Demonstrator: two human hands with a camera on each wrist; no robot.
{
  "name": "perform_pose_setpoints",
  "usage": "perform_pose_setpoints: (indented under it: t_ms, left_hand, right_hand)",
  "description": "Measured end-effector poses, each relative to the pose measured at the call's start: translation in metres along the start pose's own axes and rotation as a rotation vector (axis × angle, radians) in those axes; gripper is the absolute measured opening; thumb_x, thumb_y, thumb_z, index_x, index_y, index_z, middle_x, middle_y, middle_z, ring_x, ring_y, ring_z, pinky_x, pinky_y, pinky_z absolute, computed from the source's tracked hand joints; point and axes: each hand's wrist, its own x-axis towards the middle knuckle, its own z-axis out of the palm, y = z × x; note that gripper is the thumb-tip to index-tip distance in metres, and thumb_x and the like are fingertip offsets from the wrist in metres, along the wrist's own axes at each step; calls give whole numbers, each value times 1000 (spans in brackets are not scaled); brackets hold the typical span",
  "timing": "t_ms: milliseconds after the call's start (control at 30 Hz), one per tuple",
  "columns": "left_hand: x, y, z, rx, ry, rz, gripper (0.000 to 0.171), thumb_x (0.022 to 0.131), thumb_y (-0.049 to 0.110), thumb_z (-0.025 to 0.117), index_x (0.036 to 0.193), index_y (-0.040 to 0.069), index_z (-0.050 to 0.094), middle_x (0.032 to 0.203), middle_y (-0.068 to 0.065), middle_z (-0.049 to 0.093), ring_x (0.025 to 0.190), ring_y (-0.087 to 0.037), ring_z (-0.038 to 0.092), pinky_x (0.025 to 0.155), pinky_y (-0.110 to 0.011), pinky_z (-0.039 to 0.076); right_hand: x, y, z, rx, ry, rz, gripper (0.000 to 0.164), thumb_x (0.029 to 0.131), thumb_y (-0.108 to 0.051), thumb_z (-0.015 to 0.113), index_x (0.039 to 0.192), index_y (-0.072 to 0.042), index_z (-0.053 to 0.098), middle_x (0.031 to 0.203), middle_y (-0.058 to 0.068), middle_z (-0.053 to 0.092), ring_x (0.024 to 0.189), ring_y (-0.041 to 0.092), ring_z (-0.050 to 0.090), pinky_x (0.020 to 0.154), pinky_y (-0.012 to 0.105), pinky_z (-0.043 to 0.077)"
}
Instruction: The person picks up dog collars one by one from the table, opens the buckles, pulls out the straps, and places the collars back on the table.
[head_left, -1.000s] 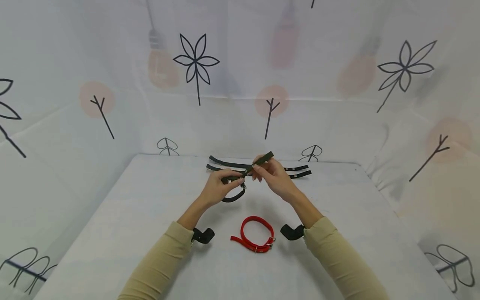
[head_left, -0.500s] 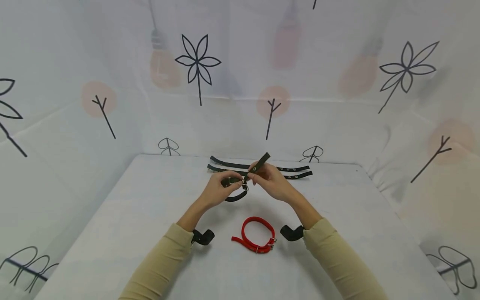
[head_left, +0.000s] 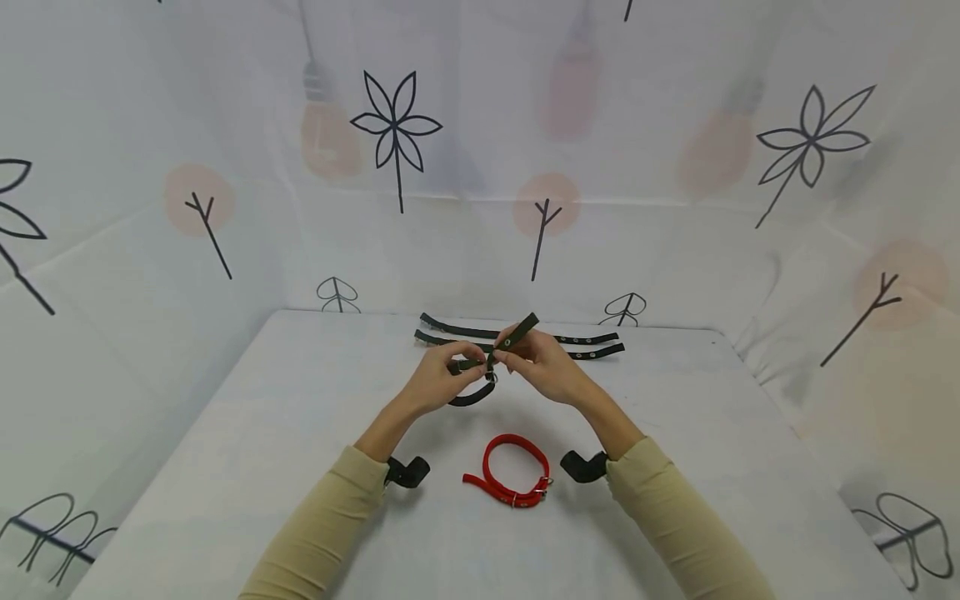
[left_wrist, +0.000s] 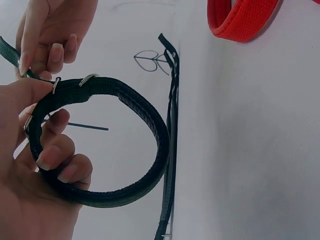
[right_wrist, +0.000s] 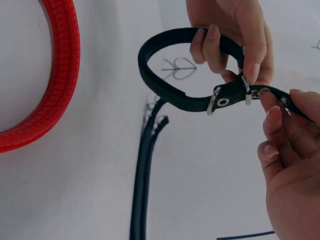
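A dark green collar [right_wrist: 170, 95], bent into a loop, is held up between both hands above the table. The left hand [head_left: 437, 379] curls its fingers round the band, its thumb at the metal buckle [right_wrist: 246, 91]. The right hand [head_left: 546, 362] pinches the strap's free end [head_left: 519, 331], which sticks up past its fingers. In the right wrist view the strap passes through the buckle, and a D-ring [right_wrist: 213, 100] and a metal eyelet [right_wrist: 223, 102] show on the loop. Nearer the body, a red collar [head_left: 512, 439] lies buckled in a ring on the table.
Two dark straps [head_left: 457, 329] with metal eyelets lie stretched out side by side near the back of the white table [head_left: 300, 467], behind the hands. A printed white cloth [head_left: 465, 250] rises behind the table. A black wrist mount [head_left: 408, 473] sits under each forearm.
The right hand has shifted slightly left and down with the strap end, which now stands more steeply. The looped part has come further into view between the hands. The red collar stays put.
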Motion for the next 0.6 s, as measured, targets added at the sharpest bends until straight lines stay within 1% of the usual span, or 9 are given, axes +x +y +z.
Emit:
perform_pose_setpoints:
  t_ms: [67,233,300,400,500,567,600]
  left_hand:
    - [0,0,0,7,7,5,13,98,20,70,109,13,72,109,0,72,106,-20,65,85,-37,52]
    - [1,1,1,12,19,20,11,99,20,69,108,15,72,107,1,72,90,-18,62,71,-32,50]
    - [1,1,1,10,15,31,11,99,20,70,108,15,73,107,2,72,87,-17,61,70,-32,50]
    - [0,0,0,11,-2,49,13,99,19,70,109,14,75,109,3,73,93,-15,64,78,-34,53]
    - [0,-1,-3,2,-27,52,13,99,19,71,110,14,75,110,4,72,107,-14,64,92,-40,53]
    - [0,0,-4,-3,-49,41,12,99,20,70,110,15,74,111,4,71,110,-15,63,95,-44,52]
    - [0,0,-5,-9,-64,35,12,100,20,69,110,15,74,111,4,71,110,-16,63,95,-45,51]
  right_hand:
    - [-1,-6,-1,0,-2,-1,22,103,-2,59,123,7,59,97,12,69,78,24,61,74,39,47]
    - [-6,-32,-3,19,-2,-22,18,102,2,58,119,9,59,93,11,67,78,23,62,73,37,46]
    - [-8,-38,-3,23,2,-23,18,102,1,59,119,8,59,93,10,66,80,23,63,74,37,46]
    - [-8,-38,-3,10,4,-17,19,102,0,59,120,7,59,94,10,67,83,22,64,76,37,46]
    - [-8,-38,-3,-1,2,-15,20,102,-1,59,121,7,58,96,11,68,82,21,64,75,36,46]
    - [-9,-39,-3,4,-3,-23,21,102,0,59,121,8,58,97,13,68,80,19,63,74,35,46]
    - [-8,-39,-4,10,-7,-28,20,102,0,59,120,9,58,98,16,69,79,19,63,73,35,46]
